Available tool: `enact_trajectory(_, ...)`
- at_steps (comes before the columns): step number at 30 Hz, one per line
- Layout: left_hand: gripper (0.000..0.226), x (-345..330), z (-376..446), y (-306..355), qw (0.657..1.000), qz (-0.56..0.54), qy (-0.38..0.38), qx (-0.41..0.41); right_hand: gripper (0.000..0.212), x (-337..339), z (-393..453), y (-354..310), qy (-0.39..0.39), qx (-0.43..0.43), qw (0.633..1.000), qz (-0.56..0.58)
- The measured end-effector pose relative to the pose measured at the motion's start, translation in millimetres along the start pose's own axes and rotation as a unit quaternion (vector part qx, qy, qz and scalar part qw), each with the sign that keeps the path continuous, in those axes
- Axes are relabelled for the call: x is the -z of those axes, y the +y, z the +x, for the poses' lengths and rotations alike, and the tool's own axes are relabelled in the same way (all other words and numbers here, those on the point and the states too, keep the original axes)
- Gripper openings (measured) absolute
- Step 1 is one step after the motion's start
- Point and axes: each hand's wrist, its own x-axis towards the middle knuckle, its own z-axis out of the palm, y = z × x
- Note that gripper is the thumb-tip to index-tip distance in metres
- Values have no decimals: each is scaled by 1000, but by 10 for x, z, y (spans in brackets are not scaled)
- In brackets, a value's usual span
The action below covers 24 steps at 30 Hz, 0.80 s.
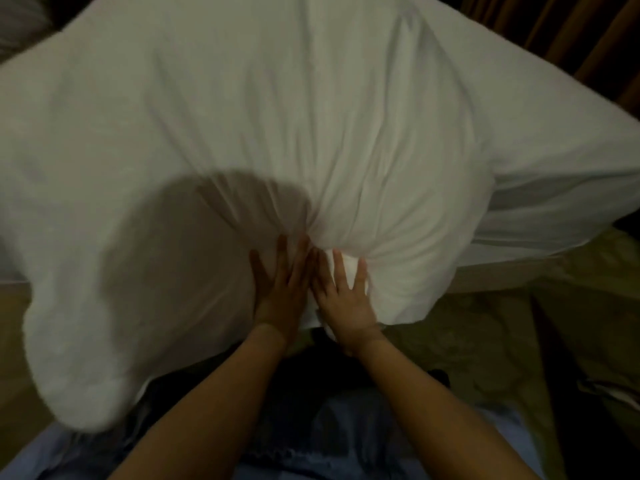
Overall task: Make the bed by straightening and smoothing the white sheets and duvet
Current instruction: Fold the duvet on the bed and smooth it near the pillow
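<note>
Duvet (277, 116), white, thick and creased, spread across the bed and filling most of the view; its near edge hangs over the bed's foot, with one rounded corner drooping low at the left of that edge and a bunched, puckered fold at the middle of it. Left hand (282, 289): laid flat on the duvet just left of the puckered fold, fingers straight and close together, pointing up the bed, pressing on the cloth and gripping nothing. Right hand (346, 299): beside the left hand, nearly touching it, fingers spread and straight against the bulging roll of duvet right of the fold, likewise pressing without any grasp. Sheet (540, 216), white, visible beyond the duvet's right edge, lying flat on the mattress with a few long creases. Carpet (467, 341), dim greenish, patterned, below and right of the duvet's near edge. Curtain (554, 32), brown, hanging in folds beyond the duvet's far right corner. Person's dark clothing (311, 410) between the forearms, directly under the duvet's near edge. Picture somewhat blurred; fine weave and stitching of the duvet cannot be made out.
</note>
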Motion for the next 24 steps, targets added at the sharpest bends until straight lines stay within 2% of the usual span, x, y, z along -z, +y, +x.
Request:
enact_trajectory(3,72,-7,-5,-5,1000,-7,18,-4,50,-19,56,175,25,29,999,-39)
enact_trajectory(9,64,-35,-82,-35,997,50,49,-17,47,40,87,265,64,22,998,-19)
enact_trajectory(12,54,77,-246,-59,997,9,73,-19,30,186,36,345,80,54,995,-1)
enact_trajectory(13,55,140,-294,-119,997,3,63,-32,30,277,42,387,69,56,996,14)
enact_trajectory(15,77,235,-415,-327,997,-47,41,-41,40,527,75,471,34,44,996,64)
enact_trajectory(17,90,436,-537,-628,997,-67,39,-14,52,843,60,541,-11,22,994,106)
enact_trajectory(18,90,581,-598,-774,996,-82,15,16,57,1012,39,587,-30,16,991,126)
enact_trajectory(20,76,971,-666,-999,991,-115,-32,56,60,1349,5,713,-48,11,986,161)
enact_trajectory(22,63,1485,-568,-1174,991,-114,-57,36,55,1770,54,939,-63,3,984,169)
enact_trajectory(24,60,2008,-450,-1345,981,-143,-130,31,51,2227,167,1213,-111,-1,980,163)
